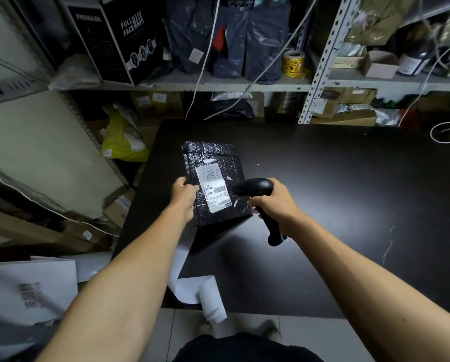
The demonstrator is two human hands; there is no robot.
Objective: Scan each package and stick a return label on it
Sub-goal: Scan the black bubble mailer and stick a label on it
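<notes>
A black bubble-wrap package (213, 163) is held tilted above the left part of the black table (349, 192). My left hand (183, 195) grips its left edge. A white shipping label (214, 192) with a barcode faces up on it. My right hand (276, 202) grips a black handheld barcode scanner (256, 188), whose head points left at the label from a few centimetres away. A strip of white labels (208, 291) curls over the table's near edge.
Metal shelves (218, 86) behind the table hold dark bagged parcels, a black mask box (114, 40) and a yellow sticker roll (293, 64). White packages (28, 288) lie lower left. A white cord (448, 131) coils at the table's far right.
</notes>
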